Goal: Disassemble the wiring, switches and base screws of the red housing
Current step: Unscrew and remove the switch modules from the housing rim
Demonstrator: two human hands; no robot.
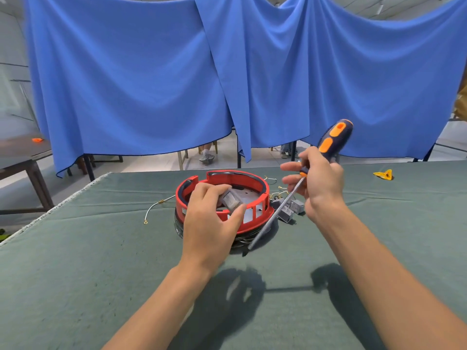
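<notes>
While lettering seems unreadable (blur): left hand [212, 221] gripping switch [231, 200], right hand [319, 184] screwdriver [328, 147].

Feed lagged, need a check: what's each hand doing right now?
Left hand: pinches a grey switch over the red housing.
Right hand: grips the screwdriver.

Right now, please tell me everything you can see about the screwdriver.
The screwdriver has a thick dark blue handle with orange inserts, rubbery-looking plastic, an orange collar, and a long thin grey metal shaft. The right hand grips it around the lower handle and collar, fingers curled. It is tilted: the handle points up and away, and the shaft slants down to the left, crossing in front of the red housing. The tip ends low by the housing's near side; whether it touches anything I cannot tell.
</notes>
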